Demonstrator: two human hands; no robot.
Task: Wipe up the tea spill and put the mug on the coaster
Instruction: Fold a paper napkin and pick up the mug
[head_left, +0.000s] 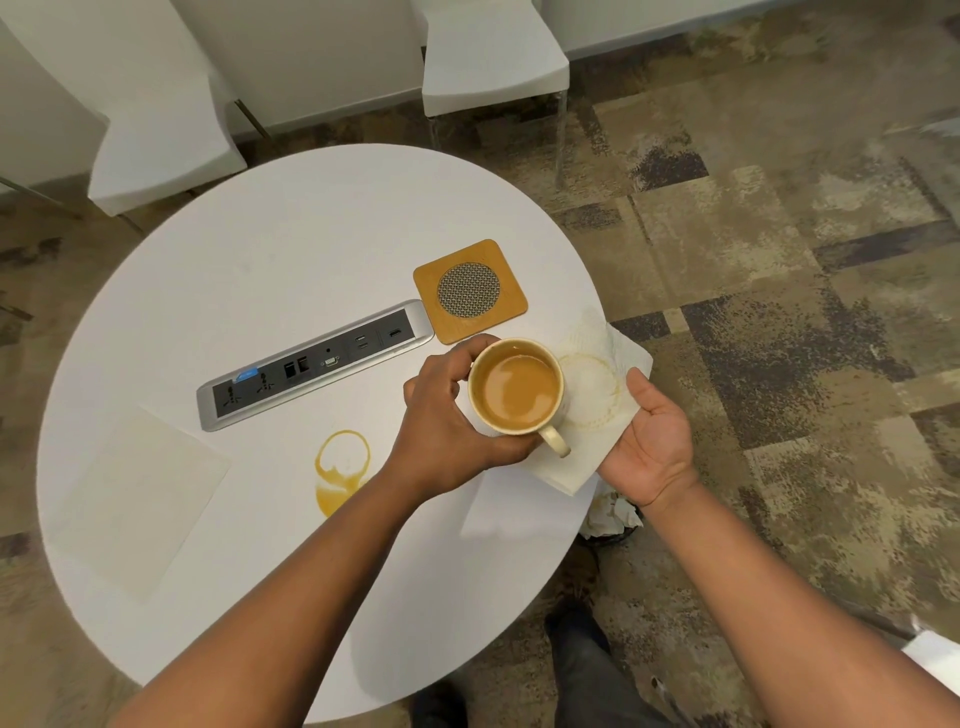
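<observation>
My left hand (447, 415) was wrapped around the body of the mug (516, 387), fingers curled closed on its far side and thumb on the near side, rather than on the handle, which pointed back toward me; I judged that grip steadier for a cup so full of milky tea. My right hand (652, 441) lay palm up and mostly open under the edge of a paper napkin (597, 400), its thumb pinning the sheet, so that the napkin sat beneath and beside the mug to catch drips from its base. The napkin already carried tan rings, and it hung partly past the edge of the round white table (260, 270). I could not tell for certain whether the mug was resting on the napkin or held just above it. The coaster (470, 290), tan with a woven disc in its middle, sat bare just beyond the mug, next to the end of the power strip (311, 358) set into the tabletop, so the mug had only a short way to go. The spill (340, 470) itself was unwiped: a ring with a pooled patch on the table to the left of my forearm. Another napkin (135, 499) lay flat further left, clean, probably the better sheet for that puddle.
</observation>
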